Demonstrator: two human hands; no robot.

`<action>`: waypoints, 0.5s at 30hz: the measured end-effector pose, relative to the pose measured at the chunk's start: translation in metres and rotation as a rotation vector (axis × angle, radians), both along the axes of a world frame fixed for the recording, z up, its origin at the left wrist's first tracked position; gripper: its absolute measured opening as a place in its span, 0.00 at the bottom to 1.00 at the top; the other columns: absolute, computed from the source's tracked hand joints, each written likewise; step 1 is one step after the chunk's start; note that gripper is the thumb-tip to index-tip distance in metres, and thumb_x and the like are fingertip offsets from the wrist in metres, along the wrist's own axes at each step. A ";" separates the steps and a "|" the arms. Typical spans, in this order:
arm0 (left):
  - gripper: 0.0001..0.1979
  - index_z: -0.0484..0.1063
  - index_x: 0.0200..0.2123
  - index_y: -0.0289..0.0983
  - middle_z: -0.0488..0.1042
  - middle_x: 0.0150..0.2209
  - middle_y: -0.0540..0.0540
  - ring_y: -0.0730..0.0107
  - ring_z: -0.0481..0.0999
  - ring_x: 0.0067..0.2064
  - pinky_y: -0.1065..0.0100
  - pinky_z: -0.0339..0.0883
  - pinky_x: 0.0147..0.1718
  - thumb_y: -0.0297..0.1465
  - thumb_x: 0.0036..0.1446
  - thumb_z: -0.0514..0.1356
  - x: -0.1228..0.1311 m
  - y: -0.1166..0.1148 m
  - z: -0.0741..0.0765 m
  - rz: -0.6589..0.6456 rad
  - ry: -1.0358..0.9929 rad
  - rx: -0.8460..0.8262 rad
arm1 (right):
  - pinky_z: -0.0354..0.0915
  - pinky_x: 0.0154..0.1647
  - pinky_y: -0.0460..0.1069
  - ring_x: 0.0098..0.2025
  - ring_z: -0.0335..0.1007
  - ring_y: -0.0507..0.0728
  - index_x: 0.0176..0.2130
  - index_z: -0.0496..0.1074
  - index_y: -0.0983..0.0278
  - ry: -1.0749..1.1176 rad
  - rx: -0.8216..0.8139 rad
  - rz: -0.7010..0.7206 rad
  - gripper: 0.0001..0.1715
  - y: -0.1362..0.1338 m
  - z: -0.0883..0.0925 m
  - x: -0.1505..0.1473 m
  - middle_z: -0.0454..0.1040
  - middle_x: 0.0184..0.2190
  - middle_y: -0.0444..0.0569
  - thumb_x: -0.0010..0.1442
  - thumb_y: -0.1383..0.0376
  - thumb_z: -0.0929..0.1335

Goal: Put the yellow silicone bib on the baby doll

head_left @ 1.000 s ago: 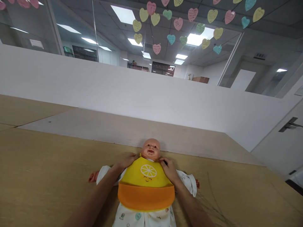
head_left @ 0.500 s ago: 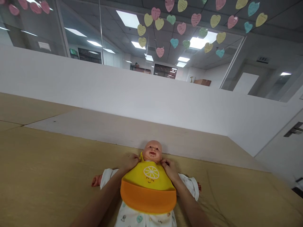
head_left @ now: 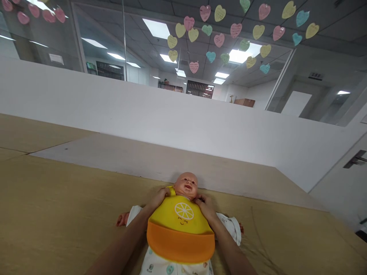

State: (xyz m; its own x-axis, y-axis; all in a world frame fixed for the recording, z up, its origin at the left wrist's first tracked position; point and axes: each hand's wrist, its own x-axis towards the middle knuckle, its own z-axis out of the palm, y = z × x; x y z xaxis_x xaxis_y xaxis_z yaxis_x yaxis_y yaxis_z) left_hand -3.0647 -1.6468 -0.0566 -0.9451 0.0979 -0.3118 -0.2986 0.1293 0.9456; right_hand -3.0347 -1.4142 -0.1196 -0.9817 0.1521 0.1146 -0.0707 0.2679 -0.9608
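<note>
A baby doll (head_left: 186, 184) in white printed clothes lies on its back, head toward the wall. Over its chest is a yellow bib (head_left: 169, 212) with a citrus-slice print and an orange catch pocket (head_left: 180, 244). My left hand (head_left: 160, 197) is closed on the bib's neck strap, left of the doll's head. At the other side of the neck, my right hand (head_left: 205, 205) has its fingers closed around the bib's upper edge; the fingertips are partly hidden under the doll's chin.
The doll rests on a tan surface (head_left: 71, 206), with a pale grey strip (head_left: 172, 156) behind it. Beyond stands a white low wall (head_left: 160, 114) under glass with heart-shaped notes (head_left: 219, 40). A door handle (head_left: 355, 158) shows at the right.
The doll's head has tilted and shifted slightly right. My left hand has moved a little right with the strap, and the bib's top edge now lies a bit lower.
</note>
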 end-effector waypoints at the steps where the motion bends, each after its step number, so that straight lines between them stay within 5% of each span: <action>1: 0.08 0.62 0.22 0.40 0.66 0.20 0.51 0.64 0.70 0.26 0.66 0.64 0.27 0.37 0.42 0.57 0.000 0.001 -0.001 0.010 -0.031 0.064 | 0.64 0.43 0.53 0.39 0.73 0.63 0.30 0.78 0.67 -0.004 0.001 0.009 0.19 0.000 0.000 0.000 0.79 0.33 0.54 0.44 0.57 0.66; 5: 0.12 0.67 0.27 0.39 0.72 0.24 0.48 0.59 0.76 0.32 0.64 0.69 0.34 0.42 0.47 0.58 -0.001 0.002 -0.004 -0.099 -0.014 0.228 | 0.65 0.43 0.53 0.37 0.73 0.62 0.29 0.78 0.67 0.001 0.011 0.010 0.19 -0.001 0.001 0.002 0.79 0.31 0.53 0.45 0.56 0.65; 15: 0.07 0.70 0.28 0.37 0.76 0.27 0.45 0.60 0.76 0.33 0.65 0.68 0.33 0.32 0.54 0.55 0.005 0.002 0.005 -0.096 0.065 -0.017 | 0.59 0.33 0.48 0.30 0.69 0.58 0.27 0.79 0.69 -0.130 -0.011 0.068 0.17 0.001 0.010 -0.004 0.77 0.26 0.51 0.41 0.59 0.67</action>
State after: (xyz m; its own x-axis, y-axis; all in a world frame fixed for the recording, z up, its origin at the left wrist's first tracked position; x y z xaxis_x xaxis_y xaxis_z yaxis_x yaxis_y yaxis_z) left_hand -3.0592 -1.6447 -0.0518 -0.9498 0.1845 -0.2525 -0.2222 0.1702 0.9600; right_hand -3.0392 -1.4137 -0.1098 -0.9962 0.0858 -0.0152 0.0368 0.2558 -0.9660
